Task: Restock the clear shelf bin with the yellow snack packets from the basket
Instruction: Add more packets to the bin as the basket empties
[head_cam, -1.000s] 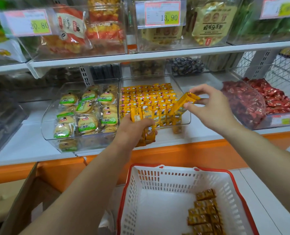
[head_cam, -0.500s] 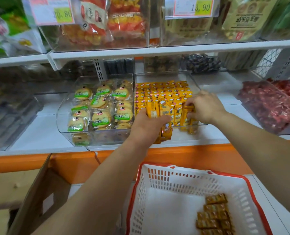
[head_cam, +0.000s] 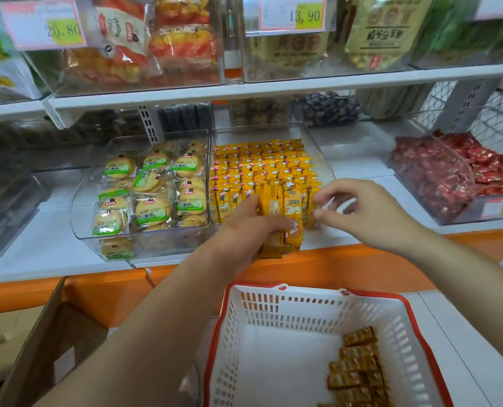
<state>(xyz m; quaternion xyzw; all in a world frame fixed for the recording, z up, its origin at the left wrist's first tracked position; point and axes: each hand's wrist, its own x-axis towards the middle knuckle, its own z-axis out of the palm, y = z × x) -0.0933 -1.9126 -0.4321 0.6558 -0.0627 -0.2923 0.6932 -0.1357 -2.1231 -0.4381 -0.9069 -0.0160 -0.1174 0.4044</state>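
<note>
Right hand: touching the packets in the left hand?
Apart. Head view: right hand sits right of the held packets, bin packets visible between. Left hand alone grips them.

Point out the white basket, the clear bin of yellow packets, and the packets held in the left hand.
white basket (head_cam: 303, 308): head view, back wall.
clear bin (head_cam: 317, 155): head view, bare right wall.
held packets (head_cam: 293, 210): head view, front packet's face.

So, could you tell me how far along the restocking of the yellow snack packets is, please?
Mostly done: the clear shelf bin holds many rows of yellow snack packets. In hand: the left hand grips a small bunch, and the right hand, apparently empty, hovers at the front row. Left: a small pile in the white basket's corner.
</note>
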